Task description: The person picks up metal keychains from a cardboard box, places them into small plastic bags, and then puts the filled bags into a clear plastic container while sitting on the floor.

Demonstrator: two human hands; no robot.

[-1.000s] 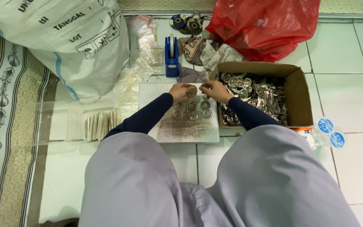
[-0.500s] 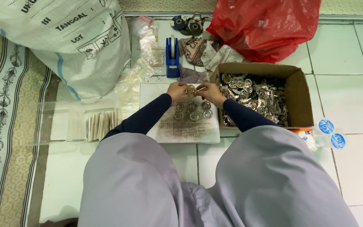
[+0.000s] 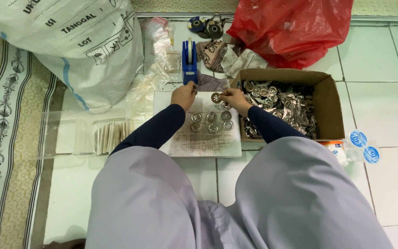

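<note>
I sit on a tiled floor with a worn white board [image 3: 203,138] in front of my knees. Several round metal discs [image 3: 212,122] lie in rows on it. My right hand [image 3: 235,98] pinches one round metal disc [image 3: 216,97] over the board's far edge. My left hand [image 3: 184,95] hovers beside it with fingers curled around a small metal piece. A cardboard box [image 3: 324,107] full of shiny metal parts stands just right of the board.
A blue tape dispenser [image 3: 189,62] stands beyond my left hand. A big white woven sack [image 3: 79,41] fills the far left, a red plastic bag [image 3: 295,27] the far right. A clear tray [image 3: 88,133] of thin sticks lies left; sealed water cups [image 3: 360,146] right.
Both hands have moved from the middle of the board up to its far edge. My right hand now holds a disc out between its fingertips.
</note>
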